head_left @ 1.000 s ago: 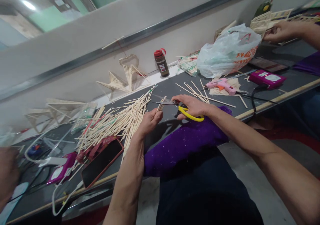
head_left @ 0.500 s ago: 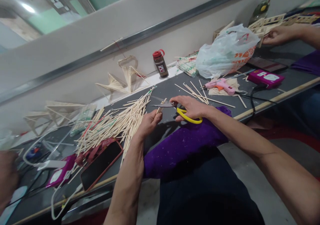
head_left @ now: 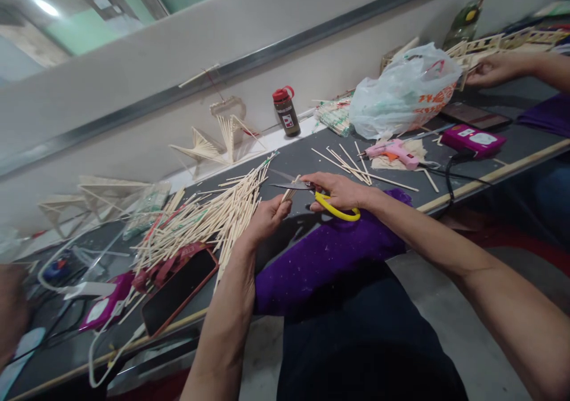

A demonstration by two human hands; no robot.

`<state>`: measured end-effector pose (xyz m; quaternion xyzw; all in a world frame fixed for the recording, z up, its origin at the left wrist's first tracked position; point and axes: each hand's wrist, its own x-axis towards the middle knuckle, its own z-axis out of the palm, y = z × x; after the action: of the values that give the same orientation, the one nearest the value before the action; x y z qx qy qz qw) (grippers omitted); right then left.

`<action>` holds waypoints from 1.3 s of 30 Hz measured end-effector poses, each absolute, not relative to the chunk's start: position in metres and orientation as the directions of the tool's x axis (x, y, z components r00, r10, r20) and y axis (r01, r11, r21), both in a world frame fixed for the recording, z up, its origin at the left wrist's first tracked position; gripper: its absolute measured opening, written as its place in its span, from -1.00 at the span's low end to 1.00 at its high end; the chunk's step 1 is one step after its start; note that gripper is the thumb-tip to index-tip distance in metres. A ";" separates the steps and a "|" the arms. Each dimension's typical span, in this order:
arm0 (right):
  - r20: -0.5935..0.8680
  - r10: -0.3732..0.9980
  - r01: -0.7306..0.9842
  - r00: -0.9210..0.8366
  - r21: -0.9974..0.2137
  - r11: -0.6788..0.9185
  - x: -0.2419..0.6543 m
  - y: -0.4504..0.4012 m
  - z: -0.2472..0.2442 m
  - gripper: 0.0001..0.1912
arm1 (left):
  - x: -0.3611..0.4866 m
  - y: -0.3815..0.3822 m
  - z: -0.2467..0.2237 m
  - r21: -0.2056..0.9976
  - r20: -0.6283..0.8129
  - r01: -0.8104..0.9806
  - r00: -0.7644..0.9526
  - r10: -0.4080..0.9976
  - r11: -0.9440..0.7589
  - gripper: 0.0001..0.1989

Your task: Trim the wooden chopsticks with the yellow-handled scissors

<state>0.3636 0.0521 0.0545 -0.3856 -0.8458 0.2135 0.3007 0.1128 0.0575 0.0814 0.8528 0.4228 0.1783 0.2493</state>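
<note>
My left hand [head_left: 268,215] is closed round a few thin wooden sticks [head_left: 288,194], whose ends poke up past the fingers. In my right hand [head_left: 336,192] are scissors [head_left: 337,209] with yellow handles, the fingers wrapped about the grips. The metal blades point left and lie parted at the upper ends of the held sticks. A large heap of loose wooden sticks [head_left: 209,223] spreads over the dark table left of my left hand. Beneath both wrists a purple cloth [head_left: 329,258] covers my lap and the table's edge.
A pink glue gun [head_left: 394,151] lies on a rag at right, near a plastic bag [head_left: 405,95]. A red-capped bottle [head_left: 286,113] stands by the wall. The phone [head_left: 180,291] lies front left. Another person's hand [head_left: 496,68] works at far right; a blurred one [head_left: 11,312] shows far left.
My left hand and the sticks have shifted slightly up and right, toward the scissor blades. My right hand stays nearly in place, still holding the scissors.
</note>
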 end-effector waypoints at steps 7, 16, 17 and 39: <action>0.304 0.806 0.581 -0.507 -0.571 0.581 0.364 0.054 0.052 -0.44 | 0.113 0.061 0.072 0.611 0.074 0.632 0.553 0.830 -0.476 -0.62; 0.261 0.818 0.614 -0.513 -0.554 0.562 0.364 0.054 0.060 -0.47 | 0.113 0.060 0.068 0.695 0.062 0.583 0.534 0.843 -0.420 -0.57; 0.259 0.820 0.623 -0.510 -0.546 0.560 0.364 0.054 0.060 -0.47 | 0.113 0.061 0.067 0.701 0.063 0.578 0.532 0.844 -0.417 -0.56; 0.368 0.787 0.600 -0.496 -0.510 0.616 0.364 0.054 0.061 -0.32 | 0.111 0.065 0.067 0.662 0.044 0.598 0.571 0.820 -0.452 -0.60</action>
<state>0.3636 0.0544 0.0605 -0.4078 -0.8500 0.1597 0.2928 0.1109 0.0649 0.0673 0.8325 0.4256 0.1822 0.3044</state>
